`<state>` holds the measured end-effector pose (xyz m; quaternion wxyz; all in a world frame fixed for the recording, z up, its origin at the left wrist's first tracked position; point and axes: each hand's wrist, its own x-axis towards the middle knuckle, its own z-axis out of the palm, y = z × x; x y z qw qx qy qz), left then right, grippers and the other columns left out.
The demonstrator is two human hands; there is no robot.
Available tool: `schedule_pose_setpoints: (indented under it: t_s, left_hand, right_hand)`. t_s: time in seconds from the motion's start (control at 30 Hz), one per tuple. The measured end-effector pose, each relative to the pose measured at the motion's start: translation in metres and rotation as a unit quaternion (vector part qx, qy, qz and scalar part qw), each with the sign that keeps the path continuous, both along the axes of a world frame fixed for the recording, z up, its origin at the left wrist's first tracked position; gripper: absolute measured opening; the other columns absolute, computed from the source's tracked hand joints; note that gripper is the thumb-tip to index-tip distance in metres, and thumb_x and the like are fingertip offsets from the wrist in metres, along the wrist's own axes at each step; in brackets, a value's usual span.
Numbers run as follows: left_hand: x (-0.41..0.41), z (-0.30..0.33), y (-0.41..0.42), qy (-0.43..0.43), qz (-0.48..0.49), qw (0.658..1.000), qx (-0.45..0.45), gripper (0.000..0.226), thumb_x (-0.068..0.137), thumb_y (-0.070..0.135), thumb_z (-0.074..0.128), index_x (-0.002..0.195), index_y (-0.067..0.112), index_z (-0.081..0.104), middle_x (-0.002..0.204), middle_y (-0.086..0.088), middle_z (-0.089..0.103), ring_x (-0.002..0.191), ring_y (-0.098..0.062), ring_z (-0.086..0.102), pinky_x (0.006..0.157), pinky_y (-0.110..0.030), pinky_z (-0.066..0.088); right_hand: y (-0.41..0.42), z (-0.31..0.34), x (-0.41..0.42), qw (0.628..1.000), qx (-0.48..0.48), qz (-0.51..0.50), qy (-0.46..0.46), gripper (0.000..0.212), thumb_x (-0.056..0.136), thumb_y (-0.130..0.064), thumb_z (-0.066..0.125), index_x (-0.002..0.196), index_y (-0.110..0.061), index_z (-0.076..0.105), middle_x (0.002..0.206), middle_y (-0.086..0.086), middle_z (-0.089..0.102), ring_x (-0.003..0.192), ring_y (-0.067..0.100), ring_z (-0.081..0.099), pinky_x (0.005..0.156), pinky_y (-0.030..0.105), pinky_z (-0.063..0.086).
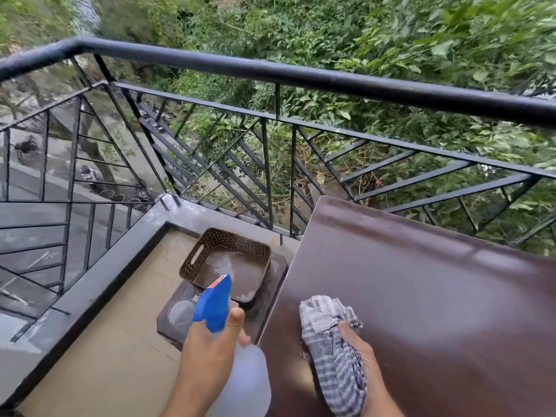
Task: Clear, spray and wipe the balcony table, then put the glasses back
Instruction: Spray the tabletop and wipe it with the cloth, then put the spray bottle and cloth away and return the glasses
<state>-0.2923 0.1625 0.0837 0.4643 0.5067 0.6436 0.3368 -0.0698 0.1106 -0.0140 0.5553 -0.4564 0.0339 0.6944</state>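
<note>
Dark brown glossy table [421, 296] along the balcony railing, top bare except for a grey-and-white striped cloth [331, 335] bunched at its near left edge. Translucent white spray bottle [240, 377] with a blue trigger head [214, 303] held up left of the table, nozzle pointing away. One clear glass [181, 312], perhaps upright, on a low dark stool beside a brown perforated basket [225, 266] on the same stool
</note>
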Motion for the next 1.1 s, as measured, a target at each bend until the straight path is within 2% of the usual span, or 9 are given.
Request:
schedule_pose_setpoints:
  t_s: [0.13, 0.27, 0.33, 0.4, 0.5, 0.63, 0.87, 1.03, 1.1]
  left_hand:
    - [-0.014, -0.008, 0.032, -0.051, 0.029, 0.998, 0.018, 0.076, 0.055, 0.088, 0.050, 0.093, 0.024, 0.063, 0.064, 0.005, 0.073, 0.068, 0.001, 0.070, 0.069, -0.023, 0.042]
    - [-0.038, -0.024, 0.087, -0.052, 0.003, 0.998, 0.017, 0.104, 0.036, 0.103, 0.044, 0.101, 0.024, 0.061, 0.068, 0.001, 0.072, 0.071, 0.001, 0.070, 0.070, -0.022, 0.041]
    - [-0.049, -0.036, 0.116, -0.030, -0.020, 0.999, -0.003, 0.102, 0.031, 0.105, 0.044, 0.098, 0.030, 0.062, 0.075, 0.001, 0.071, 0.084, -0.011, 0.073, 0.073, -0.028, 0.044]
    - [-0.060, -0.050, 0.146, -0.042, -0.041, 0.998, -0.015, 0.101, 0.030, 0.102, 0.052, 0.102, 0.031, 0.061, 0.080, 0.002, 0.066, 0.086, -0.024, 0.071, 0.071, -0.029, 0.046]
    - [-0.069, -0.059, 0.192, -0.060, -0.067, 0.995, -0.030, 0.078, 0.049, 0.086, 0.068, 0.100, 0.027, 0.061, 0.074, 0.001, 0.060, 0.072, -0.017, 0.061, 0.061, -0.015, 0.045]
    - [-0.077, -0.093, 0.244, -0.043, -0.069, 0.995, -0.050, 0.024, 0.093, 0.022, 0.066, 0.108, 0.003, 0.062, 0.072, 0.001, 0.049, 0.058, -0.004, 0.045, 0.046, -0.004, 0.037]
    - [-0.096, -0.155, 0.298, -0.054, -0.112, 0.992, -0.037, 0.032, 0.089, 0.026, 0.073, 0.107, 0.005, 0.058, 0.066, 0.019, 0.058, 0.057, 0.010, 0.054, 0.064, -0.017, 0.043]
    - [-0.107, -0.186, 0.309, -0.076, -0.109, 0.990, -0.053, 0.056, 0.077, 0.045, 0.074, 0.104, -0.002, 0.058, 0.071, 0.015, 0.059, 0.059, 0.006, 0.052, 0.066, -0.016, 0.041]
    - [-0.108, -0.199, 0.310, -0.074, -0.117, 0.988, -0.063, 0.043, 0.084, 0.032, 0.073, 0.099, -0.003, 0.055, 0.069, 0.014, 0.052, 0.056, 0.004, 0.050, 0.058, -0.007, 0.041]
  right_hand:
    - [0.030, 0.009, -0.021, 1.000, -0.006, 0.000, -0.002, 0.038, 0.070, -0.004, 0.071, 0.105, 0.011, 0.071, 0.106, 0.033, 0.068, 0.071, 0.035, 0.072, 0.085, 0.045, 0.055]
    - [0.085, 0.020, -0.058, 0.998, -0.013, -0.054, -0.019, 0.036, 0.068, -0.011, 0.074, 0.096, 0.012, 0.071, 0.073, 0.022, 0.072, 0.052, 0.028, 0.070, 0.044, 0.028, 0.056]
    - [0.114, 0.010, -0.080, 0.997, -0.029, -0.066, -0.024, 0.034, 0.074, -0.008, 0.069, 0.103, 0.009, 0.071, 0.086, 0.026, 0.073, 0.063, 0.032, 0.072, 0.059, 0.035, 0.061]
    - [0.148, -0.012, -0.100, 0.995, -0.052, -0.067, -0.050, 0.055, 0.058, -0.017, 0.082, 0.107, 0.004, 0.072, 0.103, 0.030, 0.070, 0.085, 0.042, 0.072, 0.086, 0.054, 0.057]
    - [0.197, -0.033, -0.125, 0.987, -0.076, -0.082, -0.118, 0.056, 0.057, -0.016, 0.087, 0.108, -0.001, 0.070, 0.100, 0.027, 0.072, 0.092, 0.046, 0.070, 0.092, 0.064, 0.051]
    - [0.243, -0.074, -0.151, 0.976, -0.112, -0.115, -0.144, 0.052, 0.063, -0.011, 0.083, 0.111, -0.003, 0.065, 0.094, 0.021, 0.075, 0.087, 0.038, 0.073, 0.086, 0.060, 0.055]
    - [0.266, -0.253, -0.169, 0.956, -0.195, -0.095, -0.197, 0.122, 0.030, -0.061, 0.090, 0.136, -0.016, 0.050, 0.129, 0.007, 0.064, 0.112, 0.030, 0.065, 0.096, 0.058, 0.051]
    - [0.287, -0.182, -0.184, 0.946, -0.200, -0.053, -0.251, 0.050, 0.069, -0.039, 0.073, 0.110, -0.013, 0.065, 0.097, 0.005, 0.075, 0.091, 0.026, 0.072, 0.090, 0.049, 0.056]
    - [0.293, -0.176, -0.184, 0.950, -0.198, -0.050, -0.235, 0.046, 0.070, -0.034, 0.074, 0.109, -0.010, 0.067, 0.098, 0.009, 0.075, 0.092, 0.030, 0.072, 0.089, 0.051, 0.056]
